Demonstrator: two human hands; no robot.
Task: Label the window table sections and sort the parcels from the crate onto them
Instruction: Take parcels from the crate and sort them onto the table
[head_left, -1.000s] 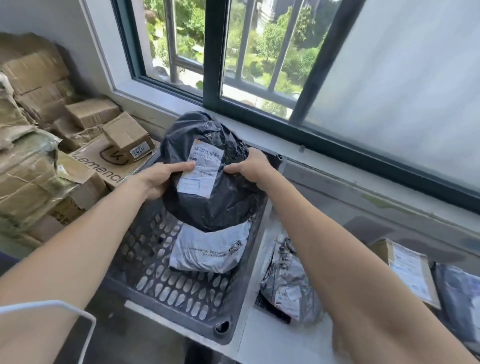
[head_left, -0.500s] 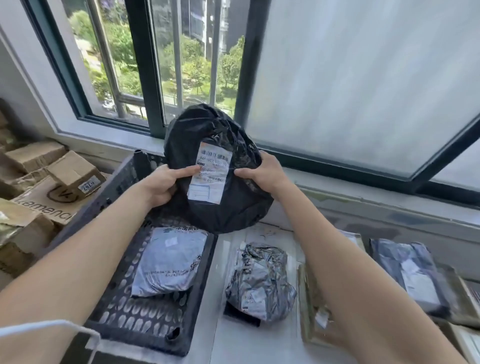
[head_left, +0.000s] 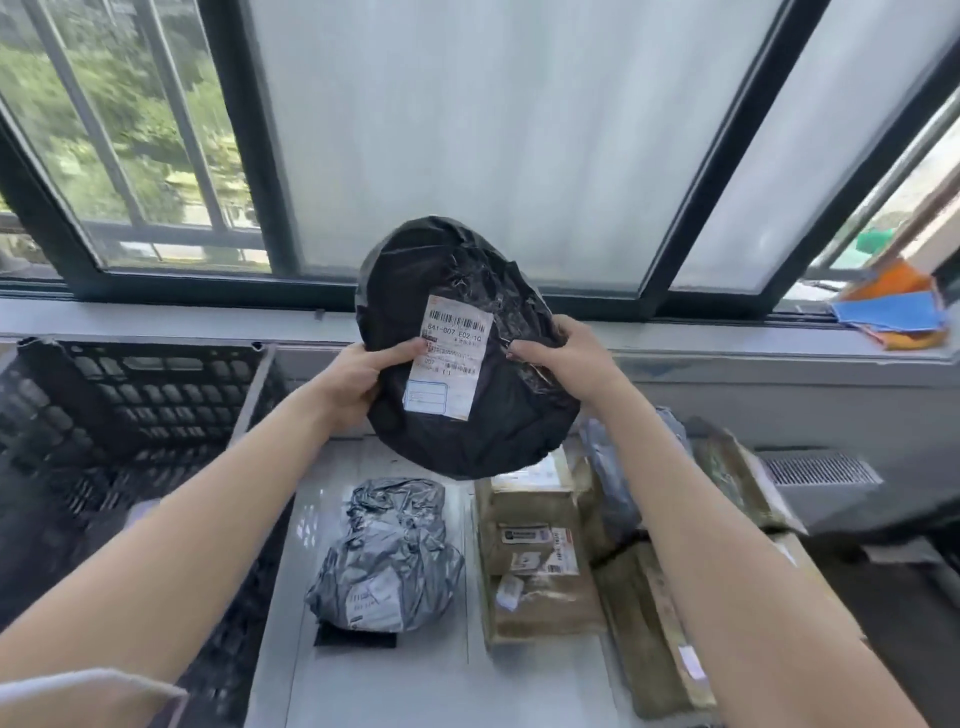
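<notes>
we hold black parcel (head_left: 467, 374) mid-frame above table (head_left: 374, 675), left hand (head_left: 358, 379) and right hand (head_left: 566, 358) pinching its sides. looks soft, crinkly, light; we judge side folds best grip.

Both arms extended, left hand (head_left: 349, 382) and right hand (head_left: 566, 357) gripping.
</notes>
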